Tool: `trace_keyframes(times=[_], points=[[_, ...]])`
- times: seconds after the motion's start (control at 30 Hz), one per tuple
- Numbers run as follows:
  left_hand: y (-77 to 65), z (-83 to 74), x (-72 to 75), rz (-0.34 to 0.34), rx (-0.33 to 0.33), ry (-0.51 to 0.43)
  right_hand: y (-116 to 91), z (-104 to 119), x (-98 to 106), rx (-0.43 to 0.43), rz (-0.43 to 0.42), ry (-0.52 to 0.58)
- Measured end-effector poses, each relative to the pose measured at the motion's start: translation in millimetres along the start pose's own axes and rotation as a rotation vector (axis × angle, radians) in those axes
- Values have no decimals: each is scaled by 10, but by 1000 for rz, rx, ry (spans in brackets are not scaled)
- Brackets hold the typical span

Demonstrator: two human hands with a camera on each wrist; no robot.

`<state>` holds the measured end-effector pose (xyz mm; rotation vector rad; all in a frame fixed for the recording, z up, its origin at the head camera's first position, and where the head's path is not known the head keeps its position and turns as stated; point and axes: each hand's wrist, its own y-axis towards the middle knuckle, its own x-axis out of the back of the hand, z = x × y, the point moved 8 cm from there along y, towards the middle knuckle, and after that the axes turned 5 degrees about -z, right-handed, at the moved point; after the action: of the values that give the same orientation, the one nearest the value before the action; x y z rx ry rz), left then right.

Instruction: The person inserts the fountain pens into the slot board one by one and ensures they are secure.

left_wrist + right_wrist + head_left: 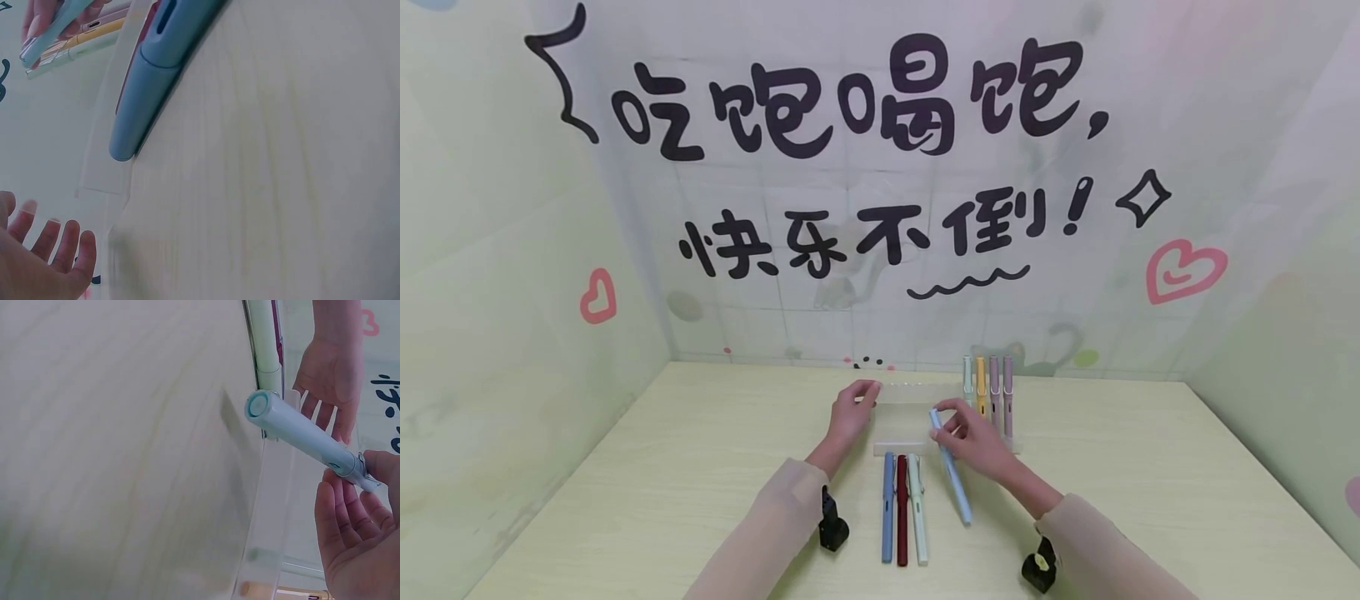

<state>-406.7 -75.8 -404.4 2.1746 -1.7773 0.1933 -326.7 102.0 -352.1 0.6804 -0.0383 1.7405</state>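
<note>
In the head view a light blue pen [953,475] slants toward the front, its cap end pinched between thumb and fingers of my right hand [972,437]. The right wrist view shows the same light blue pen [300,434] from its rounded end. My left hand [852,410] is at the left end of a clear pen rack [917,448], fingers loosely bent close to its back corner. Seen in the left wrist view, the left hand [53,262] has its fingers spread apart. A pale mint pen [967,375], a yellow pen [981,387] and two purple pens stand in the rack's right part.
In front of the rack a blue pen [888,508], a dark red pen [902,508] and a pale green pen [917,508] lie side by side on the wooden table [700,467]. Behind the table hangs a printed backdrop [850,325].
</note>
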Motion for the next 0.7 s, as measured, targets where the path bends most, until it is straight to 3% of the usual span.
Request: trace_keyframes(times=[0.27,0.5,0.7], points=[[2,-1,3,-3,2,14,63,-27,75,-21,-66,33],[6,4,2,-3,-4,10,203,-330,125,-28,-111,42],[5,4,1,0,-11,4,252,-346,191,-37,-144,20]])
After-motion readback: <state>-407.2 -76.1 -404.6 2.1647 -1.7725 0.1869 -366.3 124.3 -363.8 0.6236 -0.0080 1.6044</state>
